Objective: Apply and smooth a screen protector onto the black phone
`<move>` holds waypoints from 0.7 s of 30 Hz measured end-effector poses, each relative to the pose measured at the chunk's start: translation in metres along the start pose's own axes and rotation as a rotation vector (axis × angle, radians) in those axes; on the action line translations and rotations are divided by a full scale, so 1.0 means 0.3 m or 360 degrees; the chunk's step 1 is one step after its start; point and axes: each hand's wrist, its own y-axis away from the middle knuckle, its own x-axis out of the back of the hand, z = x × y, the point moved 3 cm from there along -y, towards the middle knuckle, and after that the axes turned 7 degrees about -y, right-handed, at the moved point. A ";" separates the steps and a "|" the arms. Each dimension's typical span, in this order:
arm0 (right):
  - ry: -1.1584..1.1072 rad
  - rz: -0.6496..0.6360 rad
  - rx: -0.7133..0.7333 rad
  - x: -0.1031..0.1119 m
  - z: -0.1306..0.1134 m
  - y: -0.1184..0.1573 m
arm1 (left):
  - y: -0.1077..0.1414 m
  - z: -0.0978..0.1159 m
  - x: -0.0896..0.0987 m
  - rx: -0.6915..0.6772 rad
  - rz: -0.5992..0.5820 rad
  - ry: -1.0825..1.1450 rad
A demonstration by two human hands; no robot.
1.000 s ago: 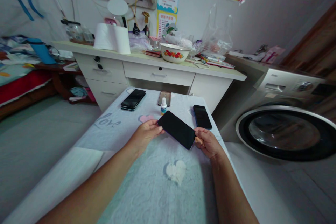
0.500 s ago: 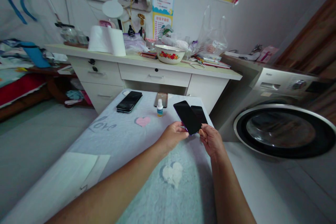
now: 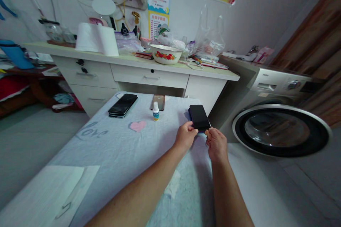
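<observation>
A black smartphone [image 3: 199,116] lies between my two hands near the right edge of the cloth-covered table, its dark screen facing up. My left hand [image 3: 185,136] grips its lower left corner between thumb and fingers. At the lower right corner, my right hand [image 3: 217,143] pinches the phone's edge with curled fingers. The second phone seen there before is now mostly hidden beneath it. Farther left stand a small white bottle [image 3: 156,112] with a blue and yellow label, a phone case [image 3: 159,102] behind it, and a stack of phones [image 3: 123,105].
A desk with drawers [image 3: 149,74] stands behind the table, holding a floral enamel bowl [image 3: 165,55], paper rolls [image 3: 109,40] and plastic bags [image 3: 210,39]. To the right is a front-loading washing machine [image 3: 277,85]. The tablecloth [image 3: 149,149] has printed hearts.
The held phone has moved right and turned straighter, now covering most of the phone that lay beside it. My left hand has shifted right with it. The camera view has swung slightly right.
</observation>
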 end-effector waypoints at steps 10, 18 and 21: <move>0.0076 0.0090 -0.0038 0.025 0.054 -0.040 | -0.041 -0.068 -0.021 0.0035 0.0074 -0.0103; 0.0120 0.0131 -0.0018 0.017 0.060 -0.050 | -0.051 -0.066 -0.020 0.0029 0.0097 -0.0260; 0.0200 0.0131 0.0031 0.028 0.066 -0.061 | -0.054 -0.054 -0.019 0.0020 0.0084 -0.0315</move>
